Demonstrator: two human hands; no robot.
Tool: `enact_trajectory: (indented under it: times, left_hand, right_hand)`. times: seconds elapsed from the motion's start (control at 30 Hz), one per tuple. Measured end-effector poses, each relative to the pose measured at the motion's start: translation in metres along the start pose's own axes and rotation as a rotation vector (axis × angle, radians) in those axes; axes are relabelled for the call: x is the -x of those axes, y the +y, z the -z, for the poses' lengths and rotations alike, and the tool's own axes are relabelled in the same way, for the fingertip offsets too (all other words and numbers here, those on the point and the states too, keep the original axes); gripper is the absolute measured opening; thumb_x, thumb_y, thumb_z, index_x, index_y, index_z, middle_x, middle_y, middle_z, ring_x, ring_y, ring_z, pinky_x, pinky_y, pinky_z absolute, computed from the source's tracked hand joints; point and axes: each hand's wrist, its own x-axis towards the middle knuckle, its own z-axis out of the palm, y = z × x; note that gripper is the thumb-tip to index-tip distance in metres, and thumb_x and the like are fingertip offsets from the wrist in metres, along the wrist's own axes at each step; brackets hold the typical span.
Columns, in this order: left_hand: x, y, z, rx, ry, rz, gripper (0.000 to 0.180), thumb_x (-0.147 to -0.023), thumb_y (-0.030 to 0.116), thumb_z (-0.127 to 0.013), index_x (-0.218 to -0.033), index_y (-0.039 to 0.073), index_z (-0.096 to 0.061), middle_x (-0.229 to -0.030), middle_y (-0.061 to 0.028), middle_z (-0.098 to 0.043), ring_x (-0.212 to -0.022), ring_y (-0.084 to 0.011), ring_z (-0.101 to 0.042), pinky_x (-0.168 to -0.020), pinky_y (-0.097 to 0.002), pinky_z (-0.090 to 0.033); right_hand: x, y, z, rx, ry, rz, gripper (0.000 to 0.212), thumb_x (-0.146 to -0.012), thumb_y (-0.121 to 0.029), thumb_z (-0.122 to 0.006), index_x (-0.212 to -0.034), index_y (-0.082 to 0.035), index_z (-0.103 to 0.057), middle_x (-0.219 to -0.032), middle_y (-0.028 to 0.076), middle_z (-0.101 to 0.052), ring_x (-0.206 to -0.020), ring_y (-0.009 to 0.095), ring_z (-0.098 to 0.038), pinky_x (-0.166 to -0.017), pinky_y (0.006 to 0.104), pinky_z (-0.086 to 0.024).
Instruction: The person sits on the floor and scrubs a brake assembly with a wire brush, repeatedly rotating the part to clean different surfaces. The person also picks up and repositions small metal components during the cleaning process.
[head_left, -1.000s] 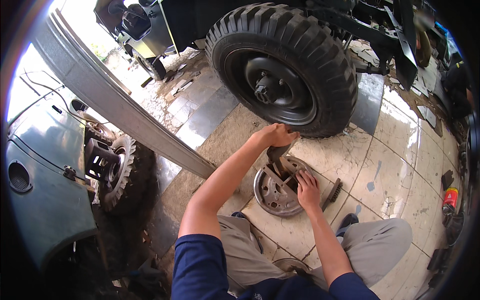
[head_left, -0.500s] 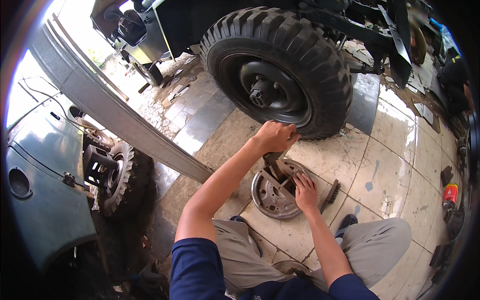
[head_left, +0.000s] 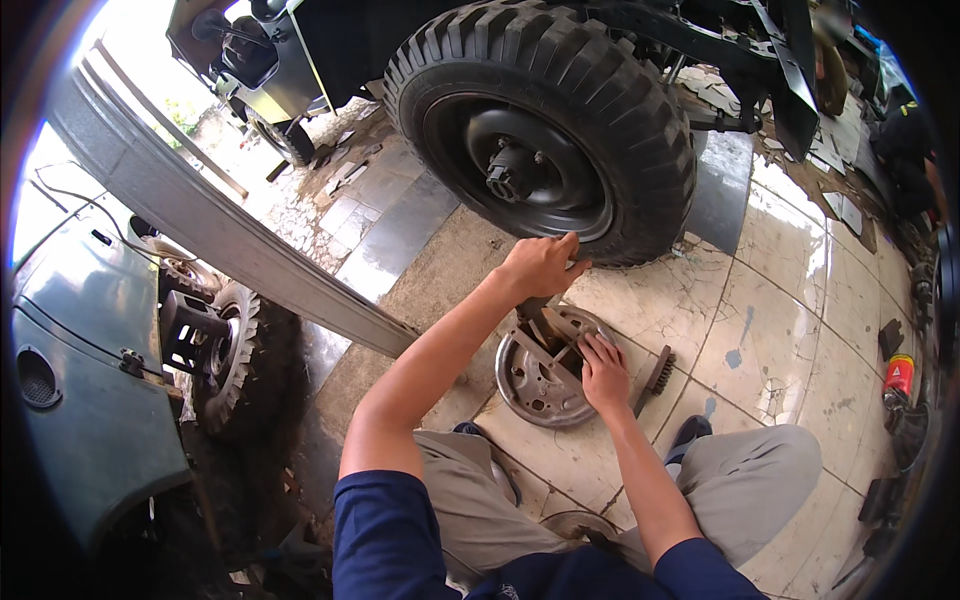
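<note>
In front of me on the tiles lies a round, worn brake backing plate (head_left: 523,385) with holes in it. Curved, rusty metal pieces that look like brake shoes (head_left: 545,368) stand up from it. My left hand (head_left: 541,268) is closed in a fist above the plate's far side, around a flat, greyish metal tool (head_left: 534,304); most of that tool is hidden. My right hand (head_left: 604,372) grips the right part of the brake shoes, its fingers bent over the edge. Beside it, a wire brush (head_left: 657,378) lies on the floor.
A large tyre (head_left: 640,150) on a dark vehicle stands just beyond my hands. A grey metal post (head_left: 230,230) slants down at the left, with a green vehicle body (head_left: 90,400) past it. A red can (head_left: 898,375) is at the far right. My shoes flank the plate.
The view has shifted a little, so the plate and both hands appear slightly higher and further left. Both hands keep their grip, the left fist staying above the plate.
</note>
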Motion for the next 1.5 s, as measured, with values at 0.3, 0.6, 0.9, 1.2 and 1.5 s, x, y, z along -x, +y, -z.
enact_trajectory:
  times: [0.3, 0.6, 0.9, 1.2, 1.5]
  left_hand:
    - [0.001, -0.002, -0.007, -0.008, 0.104, -0.052, 0.034, -0.096, 0.036, -0.055, -0.093, 0.004, -0.069, -0.086, -0.0153, -0.071, -0.082, -0.0358, -0.068, -0.075, -0.047, -0.054]
    - [0.004, -0.003, -0.007, -0.016, 0.154, -0.114, 0.03, -0.095, 0.033, -0.059, -0.09, 0.005, -0.067, -0.084, -0.014, -0.07, -0.083, -0.0346, -0.068, -0.074, -0.0451, -0.053]
    - [0.002, -0.006, -0.011, 0.004, 0.141, -0.079, 0.03, -0.096, 0.035, -0.059, -0.09, 0.005, -0.057, -0.083, -0.013, -0.068, -0.078, -0.0346, -0.067, -0.069, -0.0464, -0.053]
    - [0.004, -0.011, -0.016, -0.085, 0.168, -0.109, 0.029, -0.095, 0.033, -0.06, -0.09, 0.005, -0.057, -0.082, -0.0123, -0.069, -0.078, -0.0343, -0.068, -0.07, -0.0451, -0.053]
    - [0.002, -0.008, -0.013, -0.025, 0.326, -0.182, 0.03, -0.094, 0.03, -0.062, -0.082, 0.003, -0.065, -0.081, -0.0125, -0.068, -0.081, -0.0337, -0.066, -0.076, -0.0441, -0.053]
  right_hand:
    - [-0.001, 0.004, -0.003, 0.004, -0.003, 0.013, 0.039, -0.089, -0.015, -0.062, -0.128, -0.016, -0.066, -0.137, -0.001, -0.059, -0.133, 0.018, -0.046, -0.116, 0.0428, -0.031]
    - [0.001, 0.001, -0.001, -0.007, -0.005, 0.005, 0.039, -0.09, -0.015, -0.062, -0.128, -0.017, -0.065, -0.138, -0.001, -0.057, -0.134, 0.018, -0.045, -0.116, 0.0432, -0.03]
    - [0.0, 0.0, -0.001, -0.004, 0.0, 0.001, 0.036, -0.091, -0.015, -0.06, -0.127, -0.016, -0.065, -0.138, -0.001, -0.057, -0.134, 0.018, -0.045, -0.115, 0.0416, -0.031]
    - [0.001, -0.001, -0.003, -0.015, 0.011, -0.003, 0.038, -0.09, -0.015, -0.062, -0.128, -0.017, -0.065, -0.137, -0.002, -0.058, -0.133, 0.017, -0.046, -0.115, 0.0423, -0.03]
    - [0.0, -0.003, 0.0, -0.033, 0.012, -0.014, 0.039, -0.09, -0.013, -0.062, -0.128, -0.017, -0.064, -0.136, -0.002, -0.058, -0.132, 0.018, -0.047, -0.115, 0.0425, -0.03]
